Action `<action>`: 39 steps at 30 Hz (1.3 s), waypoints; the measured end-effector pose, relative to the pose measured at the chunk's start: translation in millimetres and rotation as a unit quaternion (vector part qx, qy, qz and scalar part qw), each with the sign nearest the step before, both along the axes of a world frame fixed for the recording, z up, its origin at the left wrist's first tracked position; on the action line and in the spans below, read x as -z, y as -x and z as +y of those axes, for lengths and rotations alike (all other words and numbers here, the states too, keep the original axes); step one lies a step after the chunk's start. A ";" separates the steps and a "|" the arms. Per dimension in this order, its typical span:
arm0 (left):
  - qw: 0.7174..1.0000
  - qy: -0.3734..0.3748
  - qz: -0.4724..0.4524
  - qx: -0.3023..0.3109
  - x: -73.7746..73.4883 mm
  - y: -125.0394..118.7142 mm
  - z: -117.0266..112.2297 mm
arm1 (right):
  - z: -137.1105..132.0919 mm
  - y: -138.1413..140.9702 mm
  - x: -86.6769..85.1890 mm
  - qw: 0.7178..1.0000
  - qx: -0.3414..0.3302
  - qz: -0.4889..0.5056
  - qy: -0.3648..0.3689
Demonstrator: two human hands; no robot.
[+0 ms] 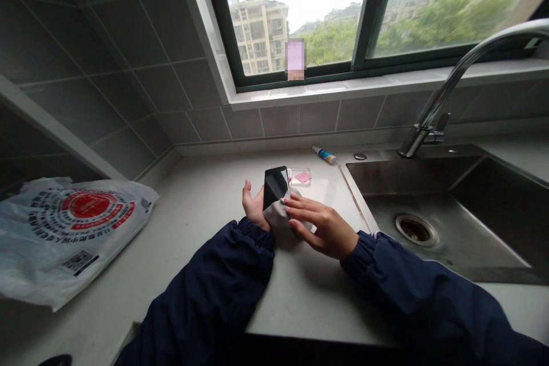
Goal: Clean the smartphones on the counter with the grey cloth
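While our left hand (254,206) is clamped around the black rectangular smartphone (275,185), holding it upright above the pale grey stone counter (206,223), our right hand (322,227) presses a soft grey cloth (277,215) against its lower end, fingers flat and together. A clear plastic case (300,176) lies just behind. The stainless steel sink (450,223) sits to the right, and a white printed plastic bag (64,229) lies well apart on the left.

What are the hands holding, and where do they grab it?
The left hand grips the black phone by its lower edge; the right hand holds a grey cloth against the phone's bottom.
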State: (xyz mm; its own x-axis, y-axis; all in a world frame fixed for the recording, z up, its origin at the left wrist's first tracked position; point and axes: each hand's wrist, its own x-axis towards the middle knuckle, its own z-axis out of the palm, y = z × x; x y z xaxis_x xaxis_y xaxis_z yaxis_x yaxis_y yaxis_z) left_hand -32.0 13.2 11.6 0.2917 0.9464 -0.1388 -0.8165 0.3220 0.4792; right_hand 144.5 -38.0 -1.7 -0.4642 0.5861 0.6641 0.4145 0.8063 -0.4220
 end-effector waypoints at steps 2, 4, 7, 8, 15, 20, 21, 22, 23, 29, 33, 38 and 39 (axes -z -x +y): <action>1.000 -0.002 0.003 0.017 1.0 -0.2 0.1 | -0.2 0.0 0.0 0.999 -0.001 -0.032 0.000; 0.999 0.000 0.007 0.037 0.8 -1.3 -0.8 | -0.6 0.2 -0.1 0.997 0.004 -0.079 0.010; 0.998 0.007 0.007 0.061 -2.0 -3.5 -3.6 | -1.2 0.6 -0.7 0.989 0.014 -0.146 0.032; 0.998 0.010 0.006 0.067 -3.0 -3.9 -4.6 | -1.2 0.8 -0.8 0.986 0.019 -0.160 0.037; 0.993 0.023 0.010 0.112 0.4 -3.0 -5.2 | 1.5 0.1 1.1 0.980 0.054 -0.188 0.024; 0.989 0.008 -0.025 0.145 -1.0 -9.4 -8.0 | 0.9 -0.2 0.5 0.978 0.107 -0.176 0.030; 0.989 0.011 -0.023 0.148 -1.7 -10.6 -9.3 | 0.6 -0.1 -0.1 0.977 0.117 -0.175 0.034; 0.988 0.017 -0.019 0.155 -2.1 -11.6 -10.6 | 0.3 0.0 -0.7 0.976 0.126 -0.172 0.039; 0.986 0.023 -0.015 0.166 -2.0 -12.5 -11.8 | 0.2 0.1 -1.2 0.975 0.137 -0.169 0.042; 0.984 -0.002 0.003 0.177 4.3 -16.9 -14.7 | 3.4 -1.3 -0.6 0.971 0.173 -0.157 0.053; 0.980 -0.015 0.020 0.199 7.4 -15.5 -14.1 | 7.1 -4.5 0.7 0.967 0.194 -0.156 0.058; 0.961 0.004 0.067 0.268 11.2 -9.6 -12.6 | 9.8 -7.9 -0.4 0.963 0.231 -0.125 0.055; 0.959 0.003 0.073 0.273 11.9 -9.3 -12.5 | 10.0 -8.2 -0.8 0.963 0.233 -0.122 0.051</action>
